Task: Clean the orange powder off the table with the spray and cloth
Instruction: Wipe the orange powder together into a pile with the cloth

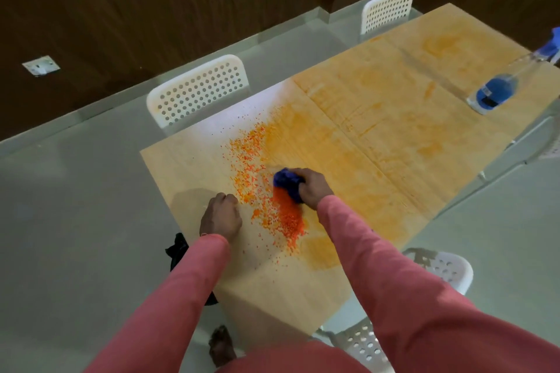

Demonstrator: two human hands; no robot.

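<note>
The long wooden table (303, 297) carries an orange haze across most of its far stretch, and the worst of the mess sits at the near end: the orange powder (283, 215), clumped into wet-looking grains, lies thick just beside the person's right hand and scatters out thinner toward the white chair (197, 89) on the far side. The spray bottle (500, 88), with blue liquid in it, stands well away at the far right edge, so I'd say this is a wiping pass rather than a spraying one. The right hand (313, 186) grips a bunched blue cloth (288, 183), fingers wrapped over it, pressing it down at the top of the dense heap. The left hand (221, 215) rests on the table in a loose fist, holding nothing as far as I can see, close to the left edge. To do it well, I'd gather the grains inward in one firm sweep, keeping the cloth flat so it doesn't smear, and stop short of the edge.
</note>
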